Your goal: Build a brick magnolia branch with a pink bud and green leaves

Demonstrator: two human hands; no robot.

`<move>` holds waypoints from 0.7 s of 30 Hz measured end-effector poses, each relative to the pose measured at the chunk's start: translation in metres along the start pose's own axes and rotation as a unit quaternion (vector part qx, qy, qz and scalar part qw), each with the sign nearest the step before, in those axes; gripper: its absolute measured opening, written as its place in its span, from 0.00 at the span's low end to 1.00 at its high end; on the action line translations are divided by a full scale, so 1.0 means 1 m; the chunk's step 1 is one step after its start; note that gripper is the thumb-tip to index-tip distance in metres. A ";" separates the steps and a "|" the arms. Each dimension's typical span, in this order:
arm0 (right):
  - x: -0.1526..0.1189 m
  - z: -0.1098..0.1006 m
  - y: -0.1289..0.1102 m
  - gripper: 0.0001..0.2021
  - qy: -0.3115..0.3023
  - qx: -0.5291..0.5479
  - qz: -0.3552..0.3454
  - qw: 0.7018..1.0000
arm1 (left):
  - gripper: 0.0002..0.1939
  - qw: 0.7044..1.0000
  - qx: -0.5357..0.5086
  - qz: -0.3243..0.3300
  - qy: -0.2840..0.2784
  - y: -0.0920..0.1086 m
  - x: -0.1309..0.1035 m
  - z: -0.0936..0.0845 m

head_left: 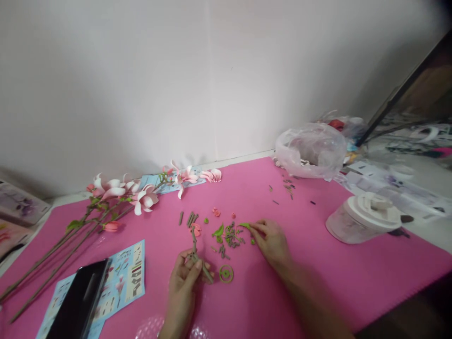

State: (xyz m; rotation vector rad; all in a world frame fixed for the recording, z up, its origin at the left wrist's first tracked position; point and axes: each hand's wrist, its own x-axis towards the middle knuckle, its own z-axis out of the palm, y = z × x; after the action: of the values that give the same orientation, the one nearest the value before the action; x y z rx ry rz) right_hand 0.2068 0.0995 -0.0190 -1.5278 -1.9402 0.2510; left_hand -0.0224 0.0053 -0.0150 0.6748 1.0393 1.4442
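Note:
My left hand point(189, 273) is closed around a brown toy branch point(204, 268), a thin stem of it pointing up and away. My right hand point(270, 238) pinches a small green leaf piece point(245, 225) at the right side of a heap of small brown branch pieces point(232, 235). Another green leaf point(219, 230) lies at the left of this heap. Below it is a round green ring piece point(226, 273). Coral pink petal pieces point(195, 229) and a few short brown sticks point(191, 218) rest just beyond my left hand.
Finished magnolia stems point(106, 214) lie at the left. A black phone-like slab point(79, 301) covers part of a printed instruction sheet point(132, 268). At the right stand a white lidded tub point(353, 221) and a clear plastic bag point(310, 150). Small dark pieces point(287, 186) are scattered near the bag.

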 end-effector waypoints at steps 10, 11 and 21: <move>-0.001 -0.009 0.006 0.07 -0.026 -0.022 0.020 0.999 | 0.11 1.000 0.013 -0.007 0.013 0.002 0.000 0.004; -0.001 -0.009 0.005 0.07 -0.033 -0.020 0.018 0.999 | 0.11 1.000 0.013 -0.010 0.008 0.002 -0.001 0.004; 0.000 -0.002 0.004 0.07 -0.059 -0.018 -0.001 0.998 | 0.14 0.999 0.010 -0.026 -0.030 0.002 -0.005 0.010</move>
State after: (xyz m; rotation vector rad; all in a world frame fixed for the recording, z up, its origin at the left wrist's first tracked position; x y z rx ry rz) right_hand 0.2111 0.1000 -0.0200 -1.5654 -2.0476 0.3140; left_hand -0.0140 0.0030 -0.0079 0.6959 1.0184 1.3623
